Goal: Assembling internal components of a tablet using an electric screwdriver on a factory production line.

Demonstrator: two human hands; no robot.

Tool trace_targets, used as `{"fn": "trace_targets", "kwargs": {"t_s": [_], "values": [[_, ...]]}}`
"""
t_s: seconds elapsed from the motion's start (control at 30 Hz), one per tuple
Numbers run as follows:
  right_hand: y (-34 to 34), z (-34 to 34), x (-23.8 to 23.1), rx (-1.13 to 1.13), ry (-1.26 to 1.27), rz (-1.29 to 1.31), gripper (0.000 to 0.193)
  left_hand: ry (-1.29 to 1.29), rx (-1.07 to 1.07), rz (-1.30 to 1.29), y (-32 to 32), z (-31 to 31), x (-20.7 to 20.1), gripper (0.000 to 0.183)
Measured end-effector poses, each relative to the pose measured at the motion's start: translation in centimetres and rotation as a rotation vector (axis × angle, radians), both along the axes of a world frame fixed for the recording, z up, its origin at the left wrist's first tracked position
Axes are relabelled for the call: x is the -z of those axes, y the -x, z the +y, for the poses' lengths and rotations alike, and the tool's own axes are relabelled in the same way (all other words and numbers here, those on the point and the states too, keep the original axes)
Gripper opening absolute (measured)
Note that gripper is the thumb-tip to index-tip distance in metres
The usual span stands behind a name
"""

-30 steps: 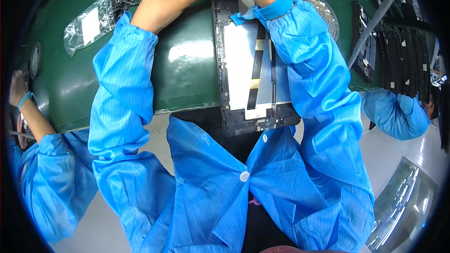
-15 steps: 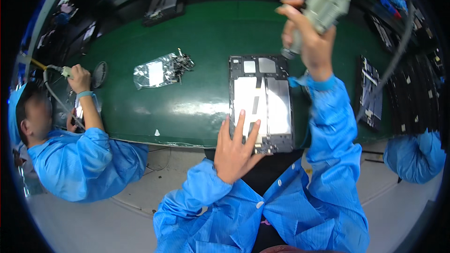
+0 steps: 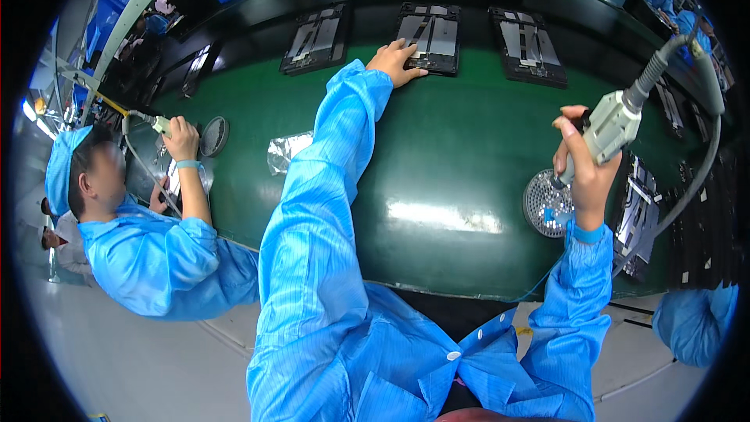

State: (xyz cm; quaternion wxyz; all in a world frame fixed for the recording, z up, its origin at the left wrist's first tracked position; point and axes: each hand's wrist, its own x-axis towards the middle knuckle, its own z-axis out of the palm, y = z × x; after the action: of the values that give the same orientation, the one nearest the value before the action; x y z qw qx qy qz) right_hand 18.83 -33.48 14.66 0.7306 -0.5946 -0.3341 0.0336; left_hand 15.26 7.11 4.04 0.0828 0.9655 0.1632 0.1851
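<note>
Half a second ago our left hand (image 3: 397,62) lay flat on the lower end of an opened device panel right in front of us; now that spot on the green table (image 3: 437,148) is bare, and the arm is stretched far out, fingers spread flat on the near edge of the dark device tray (image 3: 429,29) in the middle of the row at the far side. We judge that the panel we were working on has been passed on and that we are reaching for a fresh one, though we cannot tell whether the tray under the fingers is the same piece or a new one.

Our right hand (image 3: 582,168) has come down from its raised position and is closed around the grey electric screwdriver (image 3: 613,126), its hose curving off to the right. The tip hangs just above the round perforated screw dish (image 3: 549,205), which sits near the table's front edge; whether it touches the dish we cannot tell.

To our left a co-worker in blue (image 3: 148,242) holds a similar driver beside a small round dish (image 3: 213,136), and a crumpled clear bag (image 3: 287,151) lies between that person and our arm
</note>
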Motion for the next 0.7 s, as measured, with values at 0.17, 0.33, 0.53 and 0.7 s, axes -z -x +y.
{"fn": "trace_targets", "kwargs": {"t_s": [0.17, 0.33, 0.53, 0.7], "values": [[-1.1, -2.1, 0.6, 0.069, 0.039, 0.022, 0.022, 0.123, -0.033, -0.108, -1.6, 2.3, -5.2, 0.068], [-0.5, -1.2, -0.2, 0.071, 0.031, 0.067, 0.025, 0.092, -0.96, 0.392, 10.2, 23.5, -6.6, 0.115], [-2.2, -2.2, 1.1, 0.073, 0.07, 0.032, 0.025, 0.576, -0.832, 0.392, 8.7, 28.6, -0.9, 0.104], [-2.5, -2.5, 1.9, 0.159, 0.048, 0.091, 0.026, 1.222, -0.589, 0.233, 6.7, 27.7, 1.2, 0.084]]}}
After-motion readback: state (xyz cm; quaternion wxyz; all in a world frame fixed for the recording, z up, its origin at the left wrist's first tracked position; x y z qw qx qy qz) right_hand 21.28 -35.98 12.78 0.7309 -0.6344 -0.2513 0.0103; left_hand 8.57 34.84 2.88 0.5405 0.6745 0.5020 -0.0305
